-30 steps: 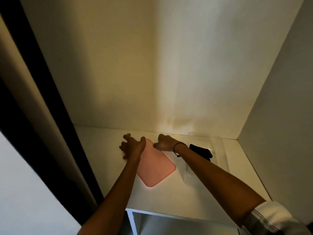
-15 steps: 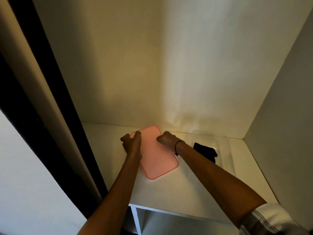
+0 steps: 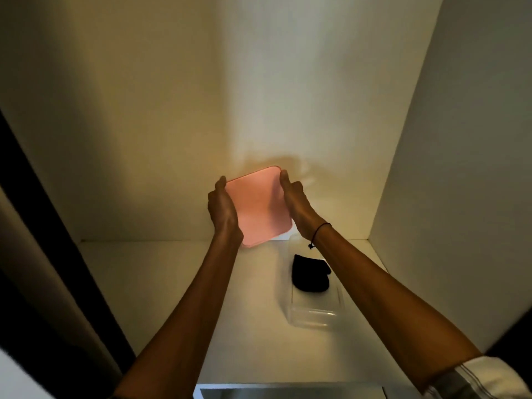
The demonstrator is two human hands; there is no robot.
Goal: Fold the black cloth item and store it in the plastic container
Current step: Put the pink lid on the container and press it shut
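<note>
Now, hands: 2, left hand (image 3: 223, 210) and right hand (image 3: 296, 201) clamped on the flat pink rectangular plastic lid (image 3: 259, 207), held aloft (tilted).
Cloth: folded black cloth item (image 3: 310, 273) inside the clear plastic container (image 3: 312, 315), right on the white shelf (image 3: 253, 326).

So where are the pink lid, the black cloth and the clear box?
pink lid (image 3: 257, 207), head view, middle of its flat face
black cloth (image 3: 311, 273), head view, centre of the folded bundle
clear box (image 3: 313, 316), head view, its near wall
</note>
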